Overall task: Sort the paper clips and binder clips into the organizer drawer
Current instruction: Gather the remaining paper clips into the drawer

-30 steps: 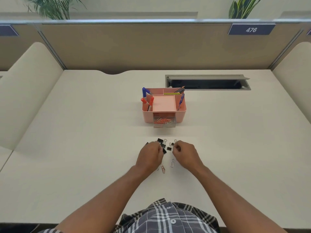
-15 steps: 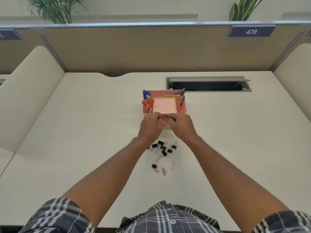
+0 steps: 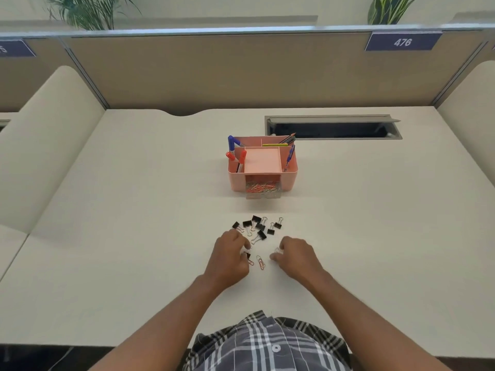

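My left hand (image 3: 229,257) pinches a binder clip (image 3: 247,254); my right hand (image 3: 293,254) pinches a paper clip (image 3: 277,250), gathering them for the open drawer (image 3: 263,190).

Cream desk (image 3: 134,210), 476 sign (image 3: 402,42), 2 plants (image 3: 88,10), cable tray (image 3: 332,127)

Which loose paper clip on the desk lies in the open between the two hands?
The red paper clip, lying untouched between both hands; the other loose ones sit against someone's fingers or among the binder clips.
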